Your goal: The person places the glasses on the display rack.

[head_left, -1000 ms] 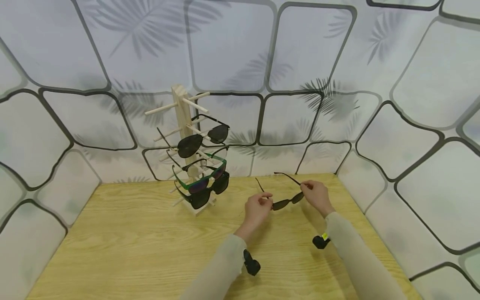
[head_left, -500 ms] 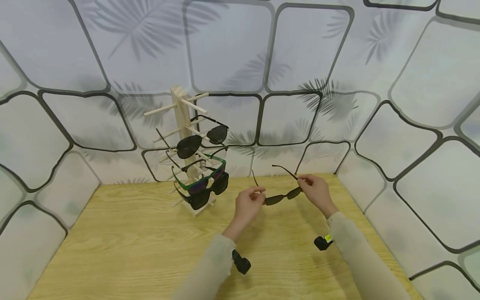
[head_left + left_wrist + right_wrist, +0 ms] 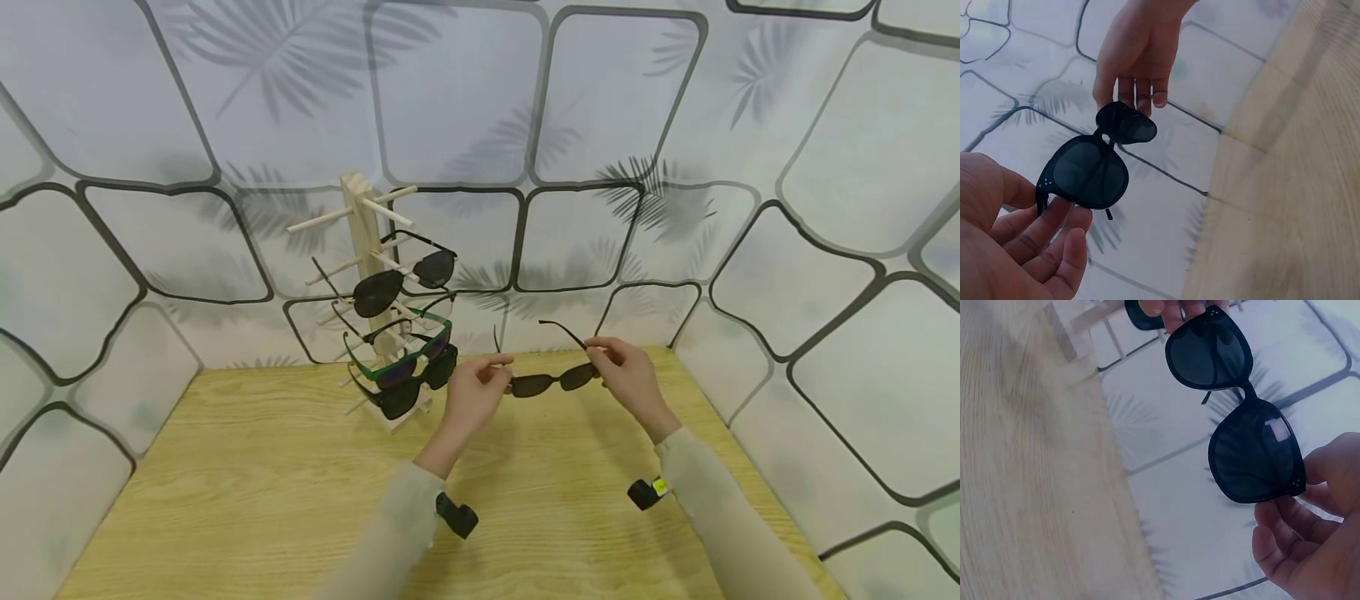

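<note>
Dark-lensed black sunglasses [image 3: 532, 385] are held up above the table between both hands, temples unfolded and pointing away from me. My left hand [image 3: 476, 392] pinches them near the left hinge, and my right hand [image 3: 632, 382] pinches the right side the same way. In the left wrist view the sunglasses [image 3: 1090, 174] show rounded lenses and small pale dots at the corner. The right wrist view has both lenses of the sunglasses [image 3: 1254, 456] facing the camera, with the right hand [image 3: 1316, 531] at the near corner.
A wooden display rack [image 3: 365, 229] stands to the left on the wood-grain table [image 3: 247, 483]. It bears several pairs, among them black sunglasses [image 3: 378, 293] and a green-framed pair [image 3: 394, 372]; bare pegs [image 3: 321, 220] stick out at its top. Patterned walls [image 3: 825, 325] enclose the table's back and sides.
Both hands have carried the sunglasses up and to the left, closer to the rack. The left hand has shifted most. The rack and its glasses stay put.
</note>
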Action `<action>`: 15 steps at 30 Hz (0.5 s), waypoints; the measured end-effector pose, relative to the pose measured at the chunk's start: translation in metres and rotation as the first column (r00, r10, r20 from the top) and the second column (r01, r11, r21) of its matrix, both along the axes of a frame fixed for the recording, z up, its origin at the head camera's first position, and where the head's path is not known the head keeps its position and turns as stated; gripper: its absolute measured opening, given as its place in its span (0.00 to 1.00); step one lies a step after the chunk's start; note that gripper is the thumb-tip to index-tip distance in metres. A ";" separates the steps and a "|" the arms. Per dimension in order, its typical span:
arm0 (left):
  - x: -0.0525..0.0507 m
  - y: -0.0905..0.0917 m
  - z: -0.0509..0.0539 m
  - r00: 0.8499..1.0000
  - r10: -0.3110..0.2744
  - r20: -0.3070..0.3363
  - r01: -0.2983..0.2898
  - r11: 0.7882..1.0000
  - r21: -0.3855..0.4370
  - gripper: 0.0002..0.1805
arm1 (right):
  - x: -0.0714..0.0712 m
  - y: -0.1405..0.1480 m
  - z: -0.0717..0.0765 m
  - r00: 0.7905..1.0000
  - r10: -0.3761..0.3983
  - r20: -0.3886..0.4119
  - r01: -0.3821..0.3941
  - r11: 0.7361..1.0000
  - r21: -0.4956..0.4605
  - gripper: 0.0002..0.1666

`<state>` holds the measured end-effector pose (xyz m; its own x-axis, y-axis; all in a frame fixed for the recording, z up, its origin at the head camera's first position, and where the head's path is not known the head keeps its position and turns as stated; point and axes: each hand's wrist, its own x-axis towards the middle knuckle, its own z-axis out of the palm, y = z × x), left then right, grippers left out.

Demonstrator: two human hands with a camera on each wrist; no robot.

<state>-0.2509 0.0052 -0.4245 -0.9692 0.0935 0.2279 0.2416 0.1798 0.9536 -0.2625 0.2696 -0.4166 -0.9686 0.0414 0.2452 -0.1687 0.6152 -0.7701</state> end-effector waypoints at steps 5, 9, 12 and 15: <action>0.001 -0.009 0.012 0.998 0.011 -0.061 -0.011 1.000 0.000 0.13 | 0.005 -0.008 0.009 1.000 0.015 -0.015 -0.016 1.000 -0.007 0.22; 0.002 -0.014 0.019 0.995 0.003 -0.099 -0.002 1.000 0.006 0.13 | 0.007 -0.013 0.015 1.000 0.019 -0.018 -0.019 1.000 -0.021 0.23; 0.004 -0.017 0.025 0.994 -0.003 -0.111 0.003 1.000 0.002 0.13 | 0.009 -0.015 0.019 0.999 0.025 -0.033 -0.026 0.999 -0.046 0.23; 0.006 -0.018 0.031 0.993 -0.002 -0.115 0.001 1.000 -0.002 0.13 | 0.010 -0.017 0.023 0.998 0.029 -0.053 -0.033 0.997 -0.072 0.22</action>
<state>-0.2450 -0.0129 -0.3940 -0.9365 0.0954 0.3373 0.3496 0.1807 0.9193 -0.2521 0.2530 -0.3933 -0.9559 0.0308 0.2922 -0.2275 0.5514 -0.8026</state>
